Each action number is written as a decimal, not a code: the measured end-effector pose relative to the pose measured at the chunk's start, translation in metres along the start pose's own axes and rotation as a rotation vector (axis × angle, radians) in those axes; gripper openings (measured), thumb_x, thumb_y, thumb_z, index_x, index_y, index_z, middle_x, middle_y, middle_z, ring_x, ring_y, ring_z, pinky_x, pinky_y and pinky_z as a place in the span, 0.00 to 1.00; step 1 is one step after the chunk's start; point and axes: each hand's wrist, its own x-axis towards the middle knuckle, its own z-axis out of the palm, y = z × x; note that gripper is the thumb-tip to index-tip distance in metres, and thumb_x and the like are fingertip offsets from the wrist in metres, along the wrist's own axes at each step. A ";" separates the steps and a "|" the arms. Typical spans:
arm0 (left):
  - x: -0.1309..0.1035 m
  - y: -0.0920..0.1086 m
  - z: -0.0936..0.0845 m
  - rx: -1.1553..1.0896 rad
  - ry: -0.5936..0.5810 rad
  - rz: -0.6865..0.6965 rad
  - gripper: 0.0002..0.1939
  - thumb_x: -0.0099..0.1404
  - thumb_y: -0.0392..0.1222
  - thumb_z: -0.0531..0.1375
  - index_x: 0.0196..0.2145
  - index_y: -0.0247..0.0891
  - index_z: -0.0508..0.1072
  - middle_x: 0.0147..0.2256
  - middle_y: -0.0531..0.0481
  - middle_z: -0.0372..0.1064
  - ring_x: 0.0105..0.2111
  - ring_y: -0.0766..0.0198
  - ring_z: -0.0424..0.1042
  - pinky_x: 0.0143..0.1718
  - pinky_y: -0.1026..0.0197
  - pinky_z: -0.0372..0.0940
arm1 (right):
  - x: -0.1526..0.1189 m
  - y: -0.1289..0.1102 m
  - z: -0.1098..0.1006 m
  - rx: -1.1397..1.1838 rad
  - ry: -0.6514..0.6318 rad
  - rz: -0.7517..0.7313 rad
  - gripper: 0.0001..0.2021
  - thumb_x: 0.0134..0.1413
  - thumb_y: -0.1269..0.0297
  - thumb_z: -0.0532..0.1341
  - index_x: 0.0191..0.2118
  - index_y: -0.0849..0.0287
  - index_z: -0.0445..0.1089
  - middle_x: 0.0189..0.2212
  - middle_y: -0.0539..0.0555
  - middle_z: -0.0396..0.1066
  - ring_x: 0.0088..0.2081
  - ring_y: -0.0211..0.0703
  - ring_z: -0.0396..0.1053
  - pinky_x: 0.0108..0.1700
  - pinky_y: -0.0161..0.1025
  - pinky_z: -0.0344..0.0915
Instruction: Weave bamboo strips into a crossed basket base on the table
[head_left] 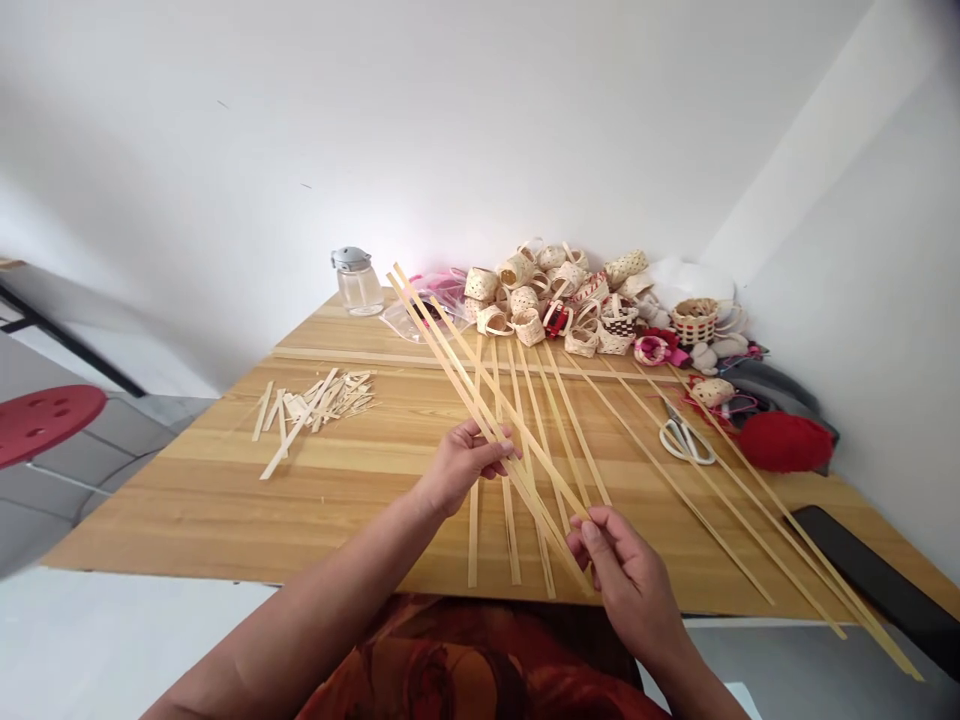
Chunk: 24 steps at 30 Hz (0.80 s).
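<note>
The bench (225,510) carries seemingly finished baskets (529,328); strips (564,484) are unwoven, several pinched in closed fingers (598,548) of left hand (459,464) and right hand (626,572).

The person wore a loosely draped garment (465,680) in rust red and burnt orange, its cloth covered with a large, swirling print. Rounded, petal-like shapes in brighter orange curled around deep maroon centres, and the fabric darkened to blackish brown towards its right side. The left forearm (330,590) and right forearm (701,675) showed uncovered. The left hand (466,462) and right hand (621,570) were likewise bare, with slender fingers and short thumbnails.
</note>
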 end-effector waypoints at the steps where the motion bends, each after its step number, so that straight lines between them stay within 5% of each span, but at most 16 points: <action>1: -0.004 -0.001 0.000 0.000 0.013 -0.003 0.19 0.52 0.45 0.72 0.39 0.36 0.75 0.31 0.46 0.79 0.22 0.70 0.70 0.25 0.68 0.61 | -0.002 0.001 0.000 0.017 -0.008 -0.002 0.21 0.61 0.42 0.56 0.40 0.57 0.70 0.29 0.55 0.73 0.29 0.42 0.69 0.28 0.35 0.64; 12: -0.034 0.001 0.008 -0.022 0.045 0.004 0.17 0.51 0.46 0.73 0.35 0.36 0.76 0.30 0.48 0.78 0.27 0.68 0.73 0.28 0.68 0.62 | -0.020 0.006 0.003 0.113 -0.113 0.022 0.20 0.59 0.42 0.58 0.36 0.57 0.70 0.28 0.52 0.69 0.29 0.41 0.65 0.32 0.35 0.64; 24: -0.029 -0.005 0.002 -0.035 0.047 -0.007 0.19 0.52 0.47 0.72 0.39 0.37 0.75 0.32 0.46 0.78 0.27 0.68 0.73 0.26 0.68 0.63 | -0.012 0.011 0.010 0.234 -0.169 0.132 0.21 0.57 0.40 0.59 0.35 0.56 0.69 0.27 0.51 0.68 0.29 0.42 0.66 0.31 0.36 0.66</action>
